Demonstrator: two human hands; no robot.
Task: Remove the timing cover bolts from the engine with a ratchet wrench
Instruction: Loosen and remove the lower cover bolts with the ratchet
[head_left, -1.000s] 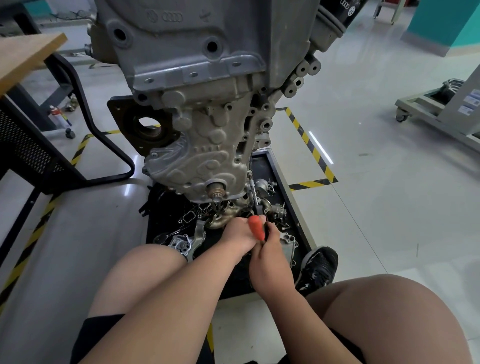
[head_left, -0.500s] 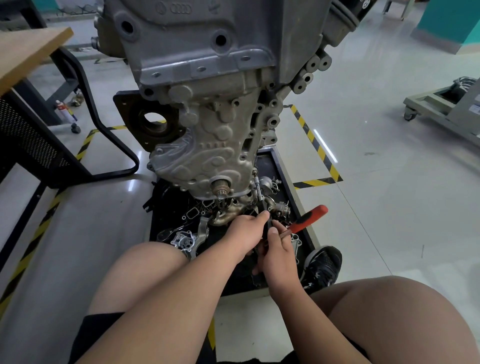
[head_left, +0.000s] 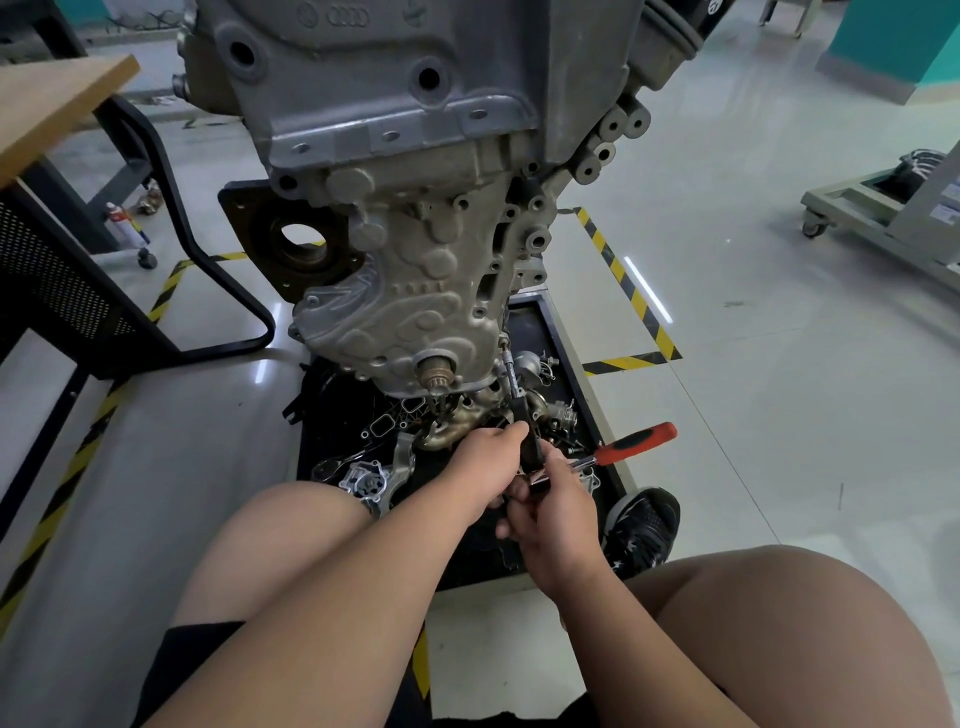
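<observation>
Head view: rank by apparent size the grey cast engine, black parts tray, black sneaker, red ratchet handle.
Largest to smallest: grey cast engine, black parts tray (partly hidden), black sneaker, red ratchet handle.

The engine (head_left: 389, 130) is showing grey cast metal, matt and grainy, and its timing cover (head_left: 415, 312) is looking paler, dull and faintly rough. The extension bar (head_left: 511, 371) is gleaming like polished steel, while the ratchet wrench (head_left: 623, 447) is wearing a smooth red and black plastic handle. The floor (head_left: 779, 364) is shining glossy, mirroring a light. The bench (head_left: 57, 104) top is showing matt wood.
</observation>
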